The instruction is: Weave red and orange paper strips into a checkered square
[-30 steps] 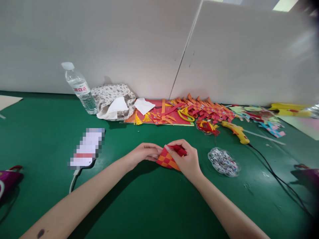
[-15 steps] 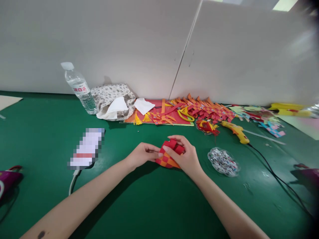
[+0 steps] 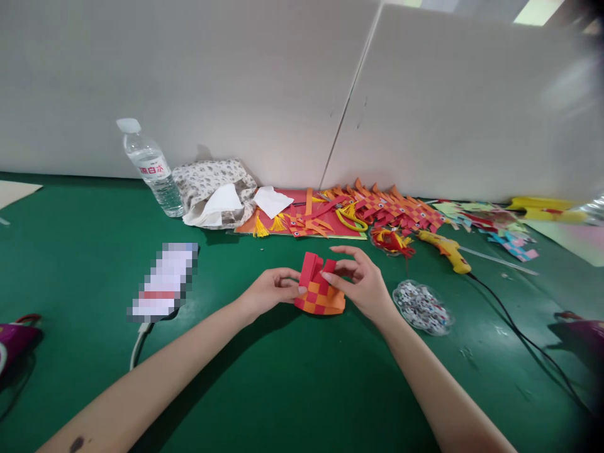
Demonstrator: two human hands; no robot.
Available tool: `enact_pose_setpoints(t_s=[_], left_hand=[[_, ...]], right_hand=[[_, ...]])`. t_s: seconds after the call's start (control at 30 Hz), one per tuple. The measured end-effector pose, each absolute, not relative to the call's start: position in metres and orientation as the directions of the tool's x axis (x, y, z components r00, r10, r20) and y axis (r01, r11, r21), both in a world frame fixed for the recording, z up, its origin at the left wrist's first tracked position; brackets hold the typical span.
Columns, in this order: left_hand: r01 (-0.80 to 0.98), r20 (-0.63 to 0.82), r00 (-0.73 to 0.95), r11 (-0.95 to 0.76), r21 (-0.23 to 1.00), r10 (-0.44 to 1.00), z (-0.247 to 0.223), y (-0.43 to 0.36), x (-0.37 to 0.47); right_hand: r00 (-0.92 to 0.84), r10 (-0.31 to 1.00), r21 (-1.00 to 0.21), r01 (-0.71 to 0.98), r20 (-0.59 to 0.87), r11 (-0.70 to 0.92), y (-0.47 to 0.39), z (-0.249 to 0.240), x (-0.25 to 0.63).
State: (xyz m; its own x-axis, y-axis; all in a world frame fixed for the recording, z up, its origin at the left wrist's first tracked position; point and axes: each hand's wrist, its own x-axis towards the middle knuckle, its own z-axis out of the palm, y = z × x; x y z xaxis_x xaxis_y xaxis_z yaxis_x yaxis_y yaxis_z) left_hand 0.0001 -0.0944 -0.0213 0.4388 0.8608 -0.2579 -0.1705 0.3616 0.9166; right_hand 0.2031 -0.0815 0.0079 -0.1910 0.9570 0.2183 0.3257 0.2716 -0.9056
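Note:
A small woven piece of red and orange paper strips (image 3: 319, 298) is held up just over the green table, its checkered side facing me and red strip ends standing up at the top. My left hand (image 3: 274, 290) pinches its left edge between thumb and fingers. My right hand (image 3: 361, 281) is closed on a red strip at the upper right of the piece, thumb in front and some fingers behind, the index finger raised. The far side of the weave is hidden.
Behind lie finished-looking woven red-orange paper fish (image 3: 391, 204), yellow-handled scissors (image 3: 352, 220) and a tissue pouch (image 3: 214, 182). A water bottle (image 3: 153, 167) and phone (image 3: 165, 280) stand left. Right are a dish of googly eyes (image 3: 422, 307) and a corded yellow glue gun (image 3: 446, 250).
My right hand has shifted slightly right and lifted off the weave's front. The red strips now stand upright, and more of the checkered face shows. My left hand keeps its place.

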Motion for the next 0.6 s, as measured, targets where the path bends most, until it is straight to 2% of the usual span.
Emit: enact_pose_setpoints(t_s=[0.33,0.6], left_hand=[[-0.151,-0.207,0.463,0.307,0.94,0.862,-0.018,-0.097,0.001],[-0.134,-0.221,0.469,0.316,0.939,0.855,-0.013,-0.099,0.002]], right_hand=[[-0.241,0.95,-0.91,0.315,0.197,0.269,-0.088,0.004,0.194],[-0.211,0.951,-0.916,0.285,0.227,0.282,-0.089,0.002,0.189]])
